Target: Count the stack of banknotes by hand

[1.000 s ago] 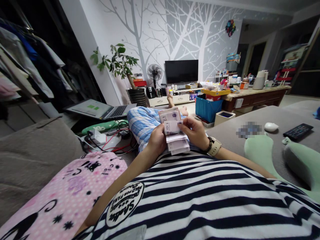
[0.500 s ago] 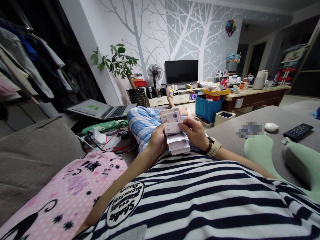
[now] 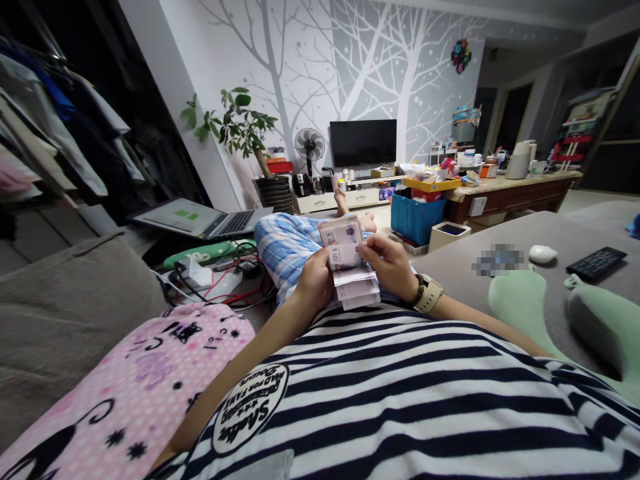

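Note:
Above my lap, a stack of pale purple banknotes (image 3: 345, 235) is held between both hands, the upper notes printed with a 5. My left hand (image 3: 317, 275) is closed round the stack's left edge. The thumb and fingers of my right hand (image 3: 393, 265) pinch the right edge of a note in the middle. Several notes are bent down and hang in a fan below my fingers, toward the striped shirt (image 3: 400, 387). A pale watch (image 3: 430, 295) and a dark bracelet are on my right wrist. How many notes there are cannot be made out.
On the left are an open laptop (image 3: 200, 220), tangled cables (image 3: 245, 267) and a pink blanket (image 3: 165, 373). A white mouse (image 3: 543, 254), a black remote (image 3: 597, 264) and a green neck pillow (image 3: 517, 300) lie to the right. Beyond stand a blue bin (image 3: 416, 217) and a cluttered table (image 3: 530, 187).

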Demonstrator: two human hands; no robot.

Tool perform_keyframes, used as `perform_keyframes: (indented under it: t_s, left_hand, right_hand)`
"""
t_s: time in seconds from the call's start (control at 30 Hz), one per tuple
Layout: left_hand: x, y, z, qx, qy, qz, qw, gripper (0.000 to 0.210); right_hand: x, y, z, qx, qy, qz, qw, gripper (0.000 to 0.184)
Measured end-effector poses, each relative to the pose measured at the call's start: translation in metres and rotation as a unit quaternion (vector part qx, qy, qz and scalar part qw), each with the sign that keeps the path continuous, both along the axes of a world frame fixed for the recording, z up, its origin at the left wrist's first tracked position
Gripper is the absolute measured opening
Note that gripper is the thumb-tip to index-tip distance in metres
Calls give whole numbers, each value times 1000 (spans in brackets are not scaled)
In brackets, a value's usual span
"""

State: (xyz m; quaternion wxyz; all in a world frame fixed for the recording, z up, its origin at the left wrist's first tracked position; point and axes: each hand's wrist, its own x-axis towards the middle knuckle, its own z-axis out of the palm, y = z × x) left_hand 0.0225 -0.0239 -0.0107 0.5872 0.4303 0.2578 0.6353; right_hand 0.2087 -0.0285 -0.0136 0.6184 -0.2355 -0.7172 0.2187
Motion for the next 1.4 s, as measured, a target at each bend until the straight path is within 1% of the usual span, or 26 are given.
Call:
perform_keyframes:
  t_s: [0.1, 0.23, 0.37, 0.47, 0.57, 0.7, 0.77, 0.8, 0.9, 0.97, 1.03, 1.1, 1.2, 1.4]
  left_hand:
    - [-1, -4, 3, 0, 5, -4, 1000, 45]
    - [3, -5, 7, 6, 1, -22, 1000, 48]
    - [4, -6, 9, -3, -5, -21, 1000, 47]
    - [0, -6, 9, -17, -7, -25, 1000, 46]
    - [-5, -3, 6, -40, -23, -37, 998, 43]
    - [-6, 1, 4, -56, -46, -31, 997, 40]
    - [-6, 2, 4, -55, -45, -22, 997, 43]
    - [-5, 2, 4, -54, -44, -15, 997, 44]
    - [-5, -1, 5, -46, -40, -3, 998, 47]
    - [-6, -4, 6, -44, -39, -4, 998, 45]
    - [-6, -7, 7, -42, -35, -3, 999, 45]
    - [-5, -10, 8, -38, -29, 6, 999, 48]
    - [-3, -11, 10, -34, -28, 16, 999, 55]
    - [-2, -9, 7, -35, -29, -4, 999, 54]
  right_hand:
    - [1, -1, 1, 5, -4, 2, 1000, 62]
    - [2, -1, 2, -7, -15, -1, 1000, 69]
    - [3, -3, 4, -10, -24, 1, 1000, 74]
    - [3, -5, 6, -7, -29, 5, 1000, 80]
    - [4, -7, 7, -1, -32, 12, 999, 89]
    - [5, -7, 6, -2, -51, 45, 998, 97]
    - [6, -6, 5, -1, -47, 56, 997, 97]
    - [6, -4, 4, 0, -38, 51, 998, 96]
    - [4, 2, 2, -8, 12, -8, 1000, 89]
    - [3, 8, 0, -29, 42, -56, 997, 82]
    - [1, 13, -1, -53, 56, -83, 994, 77]
    - [0, 17, -3, -68, 60, -86, 992, 74]
    - [-1, 19, -4, -70, 57, -73, 993, 74]
    - [-1, 17, -1, -68, 32, -62, 995, 78]
